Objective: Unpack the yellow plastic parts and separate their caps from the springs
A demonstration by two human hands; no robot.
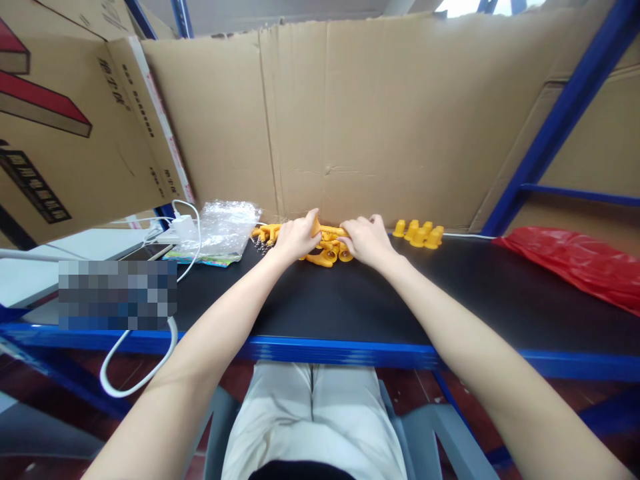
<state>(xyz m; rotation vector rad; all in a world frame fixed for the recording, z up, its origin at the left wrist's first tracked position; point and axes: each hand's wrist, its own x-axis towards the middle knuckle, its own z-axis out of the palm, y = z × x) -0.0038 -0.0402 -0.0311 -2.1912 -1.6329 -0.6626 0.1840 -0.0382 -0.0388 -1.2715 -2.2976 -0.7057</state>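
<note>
Both my arms reach out over the black tabletop to a heap of orange plastic parts lying against the cardboard back wall. My left hand is curled on an orange part at the heap's left side, thumb raised. My right hand rests with bent fingers on the orange parts at the heap's right side. A cluster of small yellow cone-shaped pieces stands on the table just right of my right hand, untouched.
A clear plastic bag lies left of the heap, beside a white charger and cable and a phone. A red plastic bag lies at the right. Cardboard walls close the back; blue shelf posts stand right.
</note>
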